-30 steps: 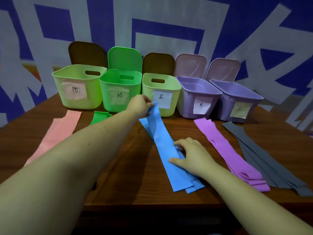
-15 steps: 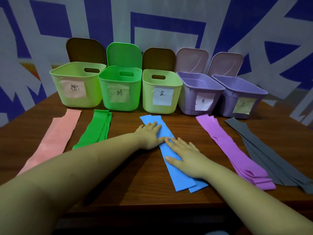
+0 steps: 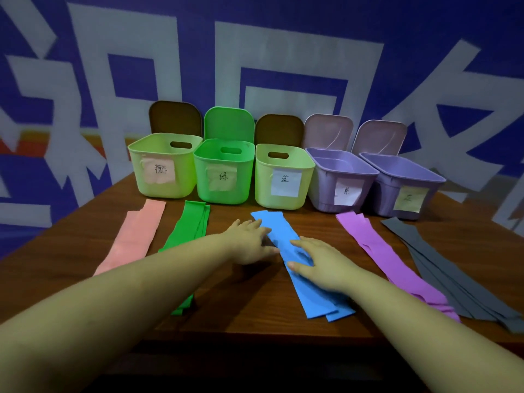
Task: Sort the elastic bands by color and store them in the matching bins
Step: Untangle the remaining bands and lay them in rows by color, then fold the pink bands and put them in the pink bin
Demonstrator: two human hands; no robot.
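Blue elastic bands point(image 3: 312, 293) lie in a stack down the middle of the wooden table point(image 3: 255, 321). My left hand point(image 3: 249, 242) rests flat at the stack's left edge, fingers straight. My right hand point(image 3: 317, 260) lies flat on top of the blue bands, fingers spread. Pink bands point(image 3: 136, 236), green bands point(image 3: 190, 228), purple bands point(image 3: 377, 251) and grey bands point(image 3: 442, 273) lie in separate stacks. Behind them stand labelled bins: a pale green bin point(image 3: 164, 165), a green bin point(image 3: 224, 171), a yellow-green bin point(image 3: 283, 177) and two lilac bins point(image 3: 340, 180) point(image 3: 402, 188).
All the bins' lids stand open against a blue and white wall point(image 3: 255, 66). The table's front edge runs just below the band ends, and my forearms cross the near part of the table.
My left hand let go of the raised end of a blue band and came down flat beside the stack. My right hand opened and flattened on the bands.
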